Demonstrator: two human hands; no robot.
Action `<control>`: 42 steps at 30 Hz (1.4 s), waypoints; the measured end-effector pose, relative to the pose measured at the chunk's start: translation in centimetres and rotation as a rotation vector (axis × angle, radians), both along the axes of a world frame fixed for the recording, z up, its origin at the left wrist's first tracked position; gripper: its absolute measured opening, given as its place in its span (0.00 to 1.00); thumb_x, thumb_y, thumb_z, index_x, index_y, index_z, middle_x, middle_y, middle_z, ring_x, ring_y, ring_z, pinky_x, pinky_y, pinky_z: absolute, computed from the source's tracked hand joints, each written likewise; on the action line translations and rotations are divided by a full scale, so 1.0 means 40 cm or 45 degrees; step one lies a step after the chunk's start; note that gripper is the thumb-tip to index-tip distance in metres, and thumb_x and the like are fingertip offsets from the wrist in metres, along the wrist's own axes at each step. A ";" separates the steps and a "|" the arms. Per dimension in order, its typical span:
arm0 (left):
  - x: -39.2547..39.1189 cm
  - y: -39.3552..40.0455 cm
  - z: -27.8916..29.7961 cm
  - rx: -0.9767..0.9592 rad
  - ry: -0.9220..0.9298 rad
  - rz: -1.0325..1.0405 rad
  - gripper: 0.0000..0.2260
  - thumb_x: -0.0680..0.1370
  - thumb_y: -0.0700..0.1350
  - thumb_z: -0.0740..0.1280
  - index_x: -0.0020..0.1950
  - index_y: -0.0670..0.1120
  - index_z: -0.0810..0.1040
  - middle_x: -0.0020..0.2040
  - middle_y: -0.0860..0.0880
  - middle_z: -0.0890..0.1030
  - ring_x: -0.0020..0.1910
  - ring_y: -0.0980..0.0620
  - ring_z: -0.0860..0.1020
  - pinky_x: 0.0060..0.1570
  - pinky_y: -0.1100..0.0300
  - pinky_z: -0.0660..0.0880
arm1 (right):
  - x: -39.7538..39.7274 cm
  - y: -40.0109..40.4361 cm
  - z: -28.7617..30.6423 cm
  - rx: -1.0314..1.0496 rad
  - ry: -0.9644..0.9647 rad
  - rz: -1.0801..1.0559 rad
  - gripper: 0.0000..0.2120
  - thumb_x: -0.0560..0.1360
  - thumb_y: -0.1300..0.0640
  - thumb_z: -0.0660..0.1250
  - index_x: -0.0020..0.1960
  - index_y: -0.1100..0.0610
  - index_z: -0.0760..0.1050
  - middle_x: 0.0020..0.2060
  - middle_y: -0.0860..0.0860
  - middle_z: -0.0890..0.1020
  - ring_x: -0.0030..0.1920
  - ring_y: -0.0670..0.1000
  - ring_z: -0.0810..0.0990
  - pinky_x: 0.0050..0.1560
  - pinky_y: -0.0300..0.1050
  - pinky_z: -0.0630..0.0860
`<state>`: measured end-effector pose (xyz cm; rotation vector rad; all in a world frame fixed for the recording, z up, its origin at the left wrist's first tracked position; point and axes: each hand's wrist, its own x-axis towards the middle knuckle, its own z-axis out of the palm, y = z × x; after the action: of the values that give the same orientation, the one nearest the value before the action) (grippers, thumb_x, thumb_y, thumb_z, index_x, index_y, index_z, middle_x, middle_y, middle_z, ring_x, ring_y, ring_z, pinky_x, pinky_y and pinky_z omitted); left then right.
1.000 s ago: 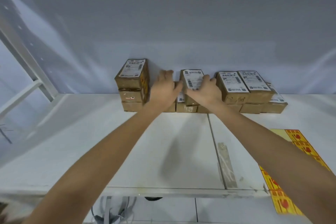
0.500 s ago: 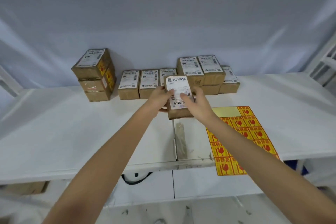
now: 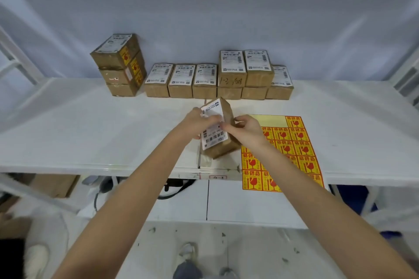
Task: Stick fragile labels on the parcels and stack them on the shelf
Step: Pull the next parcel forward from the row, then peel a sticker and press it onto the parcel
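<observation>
Parcel [image 3: 221, 133], tilted with its white shipping label facing up, sits near the desk's [image 3: 90, 133] near edge, gripped by both hands: left hand [image 3: 199, 123] with fingers curled over its left side, right hand [image 3: 246, 129] pinching its right edge. Just right lies the sticker sheet [image 3: 294, 142], overhanging the edge. Far back, a row of parcels [image 3: 204, 80] runs rightward from a labelled stack [image 3: 120, 65].

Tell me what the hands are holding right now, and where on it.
Both hands hold one cardboard parcel, tilted above the shelf. The left hand grips its left side over the shipping label; the right hand grips its right side.
</observation>
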<state>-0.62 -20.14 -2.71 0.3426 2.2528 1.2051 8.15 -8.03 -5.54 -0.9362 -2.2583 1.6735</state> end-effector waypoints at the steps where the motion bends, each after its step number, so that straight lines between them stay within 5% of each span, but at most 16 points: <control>1: 0.008 0.000 -0.004 -0.039 -0.015 -0.006 0.21 0.73 0.55 0.69 0.59 0.46 0.68 0.51 0.47 0.77 0.51 0.49 0.77 0.48 0.54 0.77 | 0.009 -0.005 -0.002 0.068 0.023 0.013 0.25 0.69 0.48 0.74 0.60 0.58 0.72 0.47 0.50 0.77 0.45 0.48 0.75 0.42 0.38 0.70; 7: 0.045 0.004 -0.013 -0.004 -0.122 -0.031 0.23 0.73 0.58 0.68 0.58 0.43 0.74 0.50 0.42 0.80 0.50 0.47 0.80 0.52 0.51 0.79 | 0.054 -0.015 0.008 0.233 0.139 0.116 0.21 0.72 0.48 0.70 0.60 0.56 0.73 0.51 0.49 0.75 0.50 0.46 0.74 0.45 0.37 0.70; 10: 0.048 -0.001 -0.013 0.064 -0.234 -0.052 0.22 0.75 0.55 0.67 0.58 0.38 0.76 0.49 0.40 0.80 0.45 0.45 0.79 0.45 0.55 0.79 | 0.063 -0.004 0.013 0.161 0.152 0.178 0.17 0.75 0.51 0.68 0.61 0.55 0.73 0.52 0.49 0.74 0.49 0.47 0.76 0.47 0.41 0.75; 14: 0.044 -0.011 -0.023 0.074 -0.259 -0.072 0.14 0.79 0.48 0.63 0.61 0.43 0.76 0.43 0.49 0.79 0.39 0.52 0.77 0.36 0.61 0.75 | 0.063 0.002 0.004 0.065 0.133 0.177 0.11 0.75 0.61 0.67 0.55 0.51 0.72 0.45 0.48 0.76 0.46 0.51 0.79 0.47 0.51 0.81; 17: 0.041 -0.017 -0.038 0.110 -0.248 -0.106 0.13 0.79 0.49 0.62 0.60 0.45 0.76 0.42 0.51 0.79 0.39 0.54 0.77 0.36 0.62 0.75 | 0.059 -0.002 0.002 0.044 0.156 0.158 0.11 0.75 0.62 0.67 0.56 0.53 0.73 0.43 0.47 0.76 0.43 0.49 0.79 0.42 0.47 0.82; 22: 0.046 -0.011 -0.060 0.099 -0.220 -0.093 0.18 0.80 0.52 0.60 0.67 0.46 0.71 0.58 0.47 0.78 0.51 0.50 0.78 0.37 0.59 0.77 | 0.056 0.002 -0.004 -0.008 0.176 0.127 0.12 0.75 0.63 0.67 0.56 0.53 0.74 0.43 0.47 0.75 0.41 0.46 0.78 0.38 0.41 0.81; 25: 0.059 0.005 -0.083 0.032 0.057 -0.131 0.22 0.82 0.51 0.55 0.75 0.46 0.59 0.70 0.44 0.70 0.65 0.46 0.71 0.59 0.51 0.74 | 0.048 0.003 -0.011 0.062 0.182 0.108 0.13 0.76 0.63 0.66 0.60 0.56 0.75 0.48 0.48 0.77 0.45 0.47 0.78 0.43 0.42 0.81; 27: 0.072 0.007 -0.093 -0.022 0.417 -0.170 0.24 0.83 0.49 0.53 0.77 0.45 0.53 0.74 0.44 0.63 0.71 0.46 0.64 0.67 0.54 0.63 | 0.046 0.000 -0.020 0.322 0.172 0.118 0.17 0.77 0.61 0.64 0.66 0.58 0.72 0.60 0.51 0.75 0.58 0.49 0.76 0.56 0.42 0.76; 29: 0.075 0.004 -0.103 -0.049 0.730 -0.221 0.23 0.83 0.47 0.52 0.77 0.44 0.53 0.77 0.45 0.57 0.75 0.48 0.57 0.70 0.58 0.57 | 0.050 -0.007 -0.030 0.676 0.161 0.231 0.22 0.79 0.59 0.60 0.72 0.59 0.65 0.71 0.51 0.65 0.70 0.48 0.65 0.66 0.40 0.65; 33: 0.063 0.000 -0.121 -0.102 0.764 -0.381 0.22 0.83 0.47 0.49 0.77 0.45 0.52 0.78 0.50 0.50 0.77 0.52 0.48 0.75 0.54 0.49 | 0.061 -0.026 -0.052 1.006 0.095 0.407 0.23 0.81 0.56 0.54 0.75 0.60 0.59 0.75 0.52 0.58 0.75 0.50 0.58 0.71 0.44 0.60; 39: 0.059 -0.001 -0.115 -0.315 0.881 -0.415 0.22 0.83 0.47 0.50 0.77 0.44 0.53 0.78 0.47 0.51 0.77 0.49 0.48 0.75 0.52 0.49 | 0.066 -0.022 -0.043 0.950 0.040 0.438 0.23 0.82 0.54 0.53 0.75 0.59 0.58 0.76 0.51 0.57 0.76 0.48 0.54 0.73 0.43 0.53; 42: 0.081 0.019 -0.071 -0.246 1.142 -0.297 0.22 0.80 0.45 0.52 0.72 0.38 0.64 0.74 0.39 0.63 0.74 0.41 0.60 0.71 0.50 0.58 | 0.093 0.021 -0.035 0.877 0.005 0.252 0.21 0.81 0.55 0.55 0.73 0.59 0.63 0.73 0.54 0.64 0.73 0.52 0.60 0.71 0.45 0.58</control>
<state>2.62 -19.39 -5.54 1.2222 2.9090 0.7650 11.85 -7.20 -6.95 -0.5496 -2.6944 0.8109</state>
